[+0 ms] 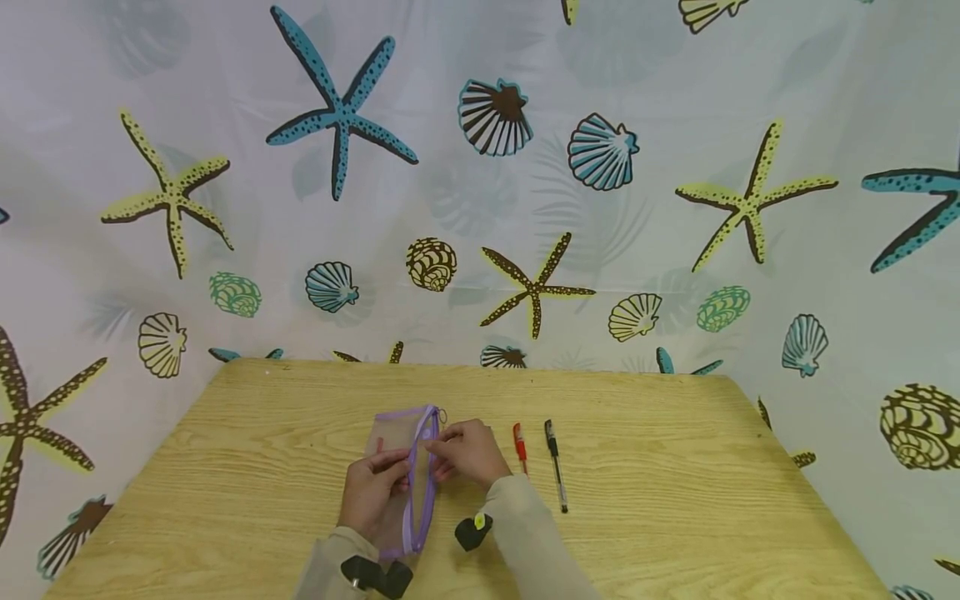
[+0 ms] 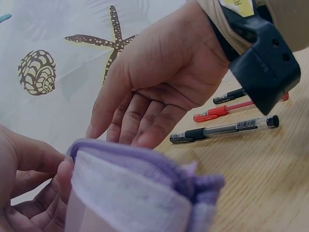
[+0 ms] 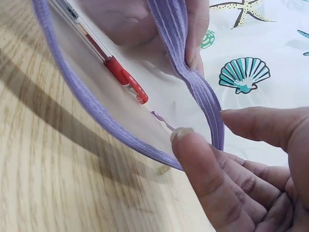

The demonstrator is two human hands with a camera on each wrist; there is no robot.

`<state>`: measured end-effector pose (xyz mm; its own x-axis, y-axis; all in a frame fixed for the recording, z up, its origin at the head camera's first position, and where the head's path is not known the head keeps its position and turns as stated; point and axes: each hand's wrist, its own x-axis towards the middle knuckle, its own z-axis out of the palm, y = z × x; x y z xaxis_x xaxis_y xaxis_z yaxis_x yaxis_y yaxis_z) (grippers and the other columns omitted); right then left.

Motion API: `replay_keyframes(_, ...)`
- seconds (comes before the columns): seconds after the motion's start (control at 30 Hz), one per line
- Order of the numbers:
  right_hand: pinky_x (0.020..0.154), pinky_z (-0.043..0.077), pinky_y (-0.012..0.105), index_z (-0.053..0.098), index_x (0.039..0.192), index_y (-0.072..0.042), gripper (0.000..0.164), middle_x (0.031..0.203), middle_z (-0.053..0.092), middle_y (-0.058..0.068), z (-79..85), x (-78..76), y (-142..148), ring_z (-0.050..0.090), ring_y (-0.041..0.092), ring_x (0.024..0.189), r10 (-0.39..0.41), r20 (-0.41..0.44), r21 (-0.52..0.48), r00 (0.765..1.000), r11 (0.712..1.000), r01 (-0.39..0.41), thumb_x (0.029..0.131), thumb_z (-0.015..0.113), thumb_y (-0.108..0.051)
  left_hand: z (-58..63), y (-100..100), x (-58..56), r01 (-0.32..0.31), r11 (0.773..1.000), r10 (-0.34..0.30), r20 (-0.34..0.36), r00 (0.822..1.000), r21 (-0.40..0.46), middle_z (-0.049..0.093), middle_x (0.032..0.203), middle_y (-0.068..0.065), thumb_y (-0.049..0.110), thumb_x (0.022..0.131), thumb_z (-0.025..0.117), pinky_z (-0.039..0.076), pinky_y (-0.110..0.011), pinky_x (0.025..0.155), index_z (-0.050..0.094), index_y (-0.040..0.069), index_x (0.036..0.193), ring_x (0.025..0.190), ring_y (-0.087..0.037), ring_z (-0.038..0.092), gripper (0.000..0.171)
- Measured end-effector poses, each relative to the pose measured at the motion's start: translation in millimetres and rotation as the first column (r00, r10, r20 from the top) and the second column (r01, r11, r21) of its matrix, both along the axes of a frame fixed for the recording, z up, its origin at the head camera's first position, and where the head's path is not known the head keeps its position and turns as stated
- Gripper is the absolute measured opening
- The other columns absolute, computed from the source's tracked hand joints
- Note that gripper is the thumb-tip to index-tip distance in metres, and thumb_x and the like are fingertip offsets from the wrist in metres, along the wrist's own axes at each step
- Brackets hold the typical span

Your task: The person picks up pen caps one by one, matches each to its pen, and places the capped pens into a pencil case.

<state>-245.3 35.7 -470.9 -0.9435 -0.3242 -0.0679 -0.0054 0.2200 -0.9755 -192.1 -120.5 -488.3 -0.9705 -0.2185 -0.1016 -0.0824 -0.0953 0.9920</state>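
Observation:
A see-through pencil case (image 1: 390, 525) with purple zipper edging stands unzipped on the table, its mouth facing right. My left hand (image 1: 371, 492) pinches the left edge of the mouth between thumb and fingers. At the far end of the mouth, my right hand (image 1: 472, 450) has its fingers spread around the purple edging (image 3: 212, 118), touching it. A red gel pen (image 3: 123, 77) lies inside the case. On the table right of the case are a red pen (image 1: 521, 446), a black pen (image 1: 555, 467) and another black pen (image 2: 222, 130), mostly hidden behind my right hand in the head view.
The wood-grain table (image 1: 675, 500) reaches back to a white curtain (image 1: 450, 200) printed with starfish and shells, which also hangs along both sides. A black wrist camera mount (image 1: 472, 533) sits on my right sleeve, another (image 1: 378, 575) on my left.

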Motion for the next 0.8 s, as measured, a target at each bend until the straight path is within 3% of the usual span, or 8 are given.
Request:
replay_keyframes(0.4, 0.058, 0.058, 0.038, 0.068, 0.095, 0.005, 0.019, 0.072, 0.069, 0.016, -1.1, -5.2, 16.0, 0.068, 0.023, 0.057, -0.027, 0.023, -0.007, 0.999, 1.0, 0.027, 0.089, 0.068, -0.013, -0.5, -0.8, -1.1, -0.007, 1.0, 0.007, 0.012, 1.0, 0.011, 0.068, 0.079, -0.006, -0.008, 0.087, 0.063, 0.051, -0.019, 0.053, 0.063, -0.019, 0.108, 0.058, -0.007, 0.058, 0.024)
replay_keyframes(0.8, 0.063, 0.059, 0.039, 0.065, 0.1, 0.008, 0.024, 0.08, 0.068, 0.023, 0.8, -5.0, 33.9, 0.068, 0.022, 0.062, -0.042, 0.042, -0.028, 0.998, 0.999, 0.044, 0.091, 0.067, -0.014, -0.2, -1.4, 0.4, -0.003, 1.0, 0.003, 0.005, 1.0, 0.012, 0.067, 0.077, -0.005, -0.009, 0.087, 0.062, 0.051, -0.019, 0.052, 0.063, -0.019, 0.108, 0.057, -0.008, 0.058, 0.023)
